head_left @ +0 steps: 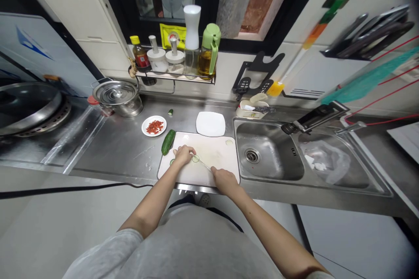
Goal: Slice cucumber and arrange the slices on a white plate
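On the white cutting board (206, 175), my left hand (184, 155) is closed with its fingers curled down over a piece of cucumber, mostly hidden beneath them. A pale round cucumber slice (195, 158) shows at its fingertips. My right hand (225, 180) is wrapped round the handle of a knife (204, 165), whose narrow blade points left to that slice. Another green-edged cucumber piece (172, 161) lies left of my left hand. A whole-looking cucumber (168, 141) rests across the board's upper left edge. One more slice (229, 142) lies at the upper right corner.
Behind the board are a white square plate (211, 124), a small plate (153, 132) of chopped red bits and a cucumber end (170, 112). The sink (271, 170) adjoins on the right. A lidded steel pot (126, 107) stands left, below a seasoning rack (183, 77).
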### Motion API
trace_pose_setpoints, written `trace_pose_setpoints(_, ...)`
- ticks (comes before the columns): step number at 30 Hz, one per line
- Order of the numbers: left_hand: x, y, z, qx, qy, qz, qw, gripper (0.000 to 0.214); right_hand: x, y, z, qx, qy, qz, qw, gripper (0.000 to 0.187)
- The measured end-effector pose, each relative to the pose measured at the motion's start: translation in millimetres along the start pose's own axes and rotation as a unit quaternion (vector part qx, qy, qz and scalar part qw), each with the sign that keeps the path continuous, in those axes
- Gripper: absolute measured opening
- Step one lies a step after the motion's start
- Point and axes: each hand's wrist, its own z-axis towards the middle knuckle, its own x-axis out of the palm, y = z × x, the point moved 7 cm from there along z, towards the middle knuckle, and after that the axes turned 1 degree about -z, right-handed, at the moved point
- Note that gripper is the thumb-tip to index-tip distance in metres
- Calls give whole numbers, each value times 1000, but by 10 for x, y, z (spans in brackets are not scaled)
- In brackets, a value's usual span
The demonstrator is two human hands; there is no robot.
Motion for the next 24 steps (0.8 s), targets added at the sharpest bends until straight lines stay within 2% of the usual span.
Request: trace_pose_setpoints(24, -2, -10, 2, -11, 2, -5, 1000, 20, 94, -57, 2, 1, 39, 19, 999, 32)
